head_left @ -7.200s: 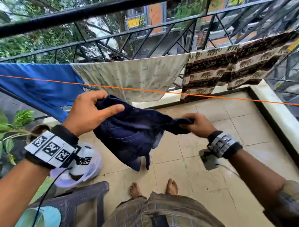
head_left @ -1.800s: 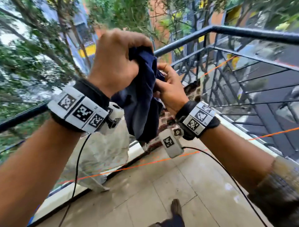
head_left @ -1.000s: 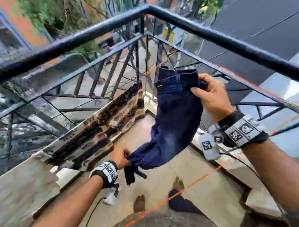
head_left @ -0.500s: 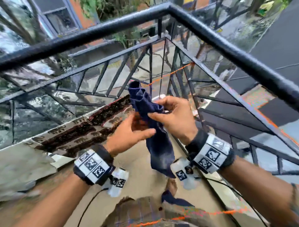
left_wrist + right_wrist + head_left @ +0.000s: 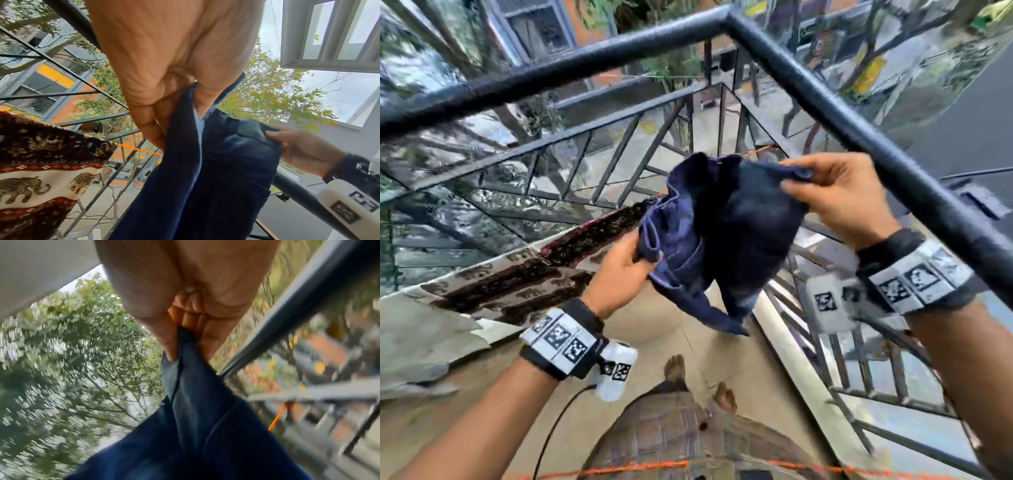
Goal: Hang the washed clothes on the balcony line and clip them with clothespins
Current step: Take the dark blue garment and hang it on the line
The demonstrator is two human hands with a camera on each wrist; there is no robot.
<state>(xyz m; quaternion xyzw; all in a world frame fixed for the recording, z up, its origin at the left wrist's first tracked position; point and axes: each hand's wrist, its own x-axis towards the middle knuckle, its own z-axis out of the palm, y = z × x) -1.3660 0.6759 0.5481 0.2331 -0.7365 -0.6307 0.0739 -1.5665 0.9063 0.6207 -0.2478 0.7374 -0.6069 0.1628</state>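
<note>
A dark blue garment [image 5: 722, 236] hangs in the air between both hands near the balcony corner. My left hand [image 5: 625, 263] grips its lower left edge, with the fingers curled into the cloth [image 5: 185, 138]. My right hand [image 5: 835, 195] pinches the upper right edge, thumb against fingers, and the cloth [image 5: 197, 410] drops from that pinch. The orange clothesline [image 5: 760, 150] runs just behind the garment's top edge toward the railing corner; it shows again as an orange clothesline [image 5: 139, 150] in the left wrist view. No clothespin is in view.
A patterned elephant cloth [image 5: 524, 277] hangs on the line to the left. The black balcony railing [image 5: 859, 137] encloses the corner close above and to the right. A second orange line [image 5: 647, 466] crosses low near my body. Bare feet stand on the tiled floor [image 5: 750, 370].
The hands have drawn apart: the right went up and right with the garment's edge, the left down and left, so the bunched cloth has spread open wider.
</note>
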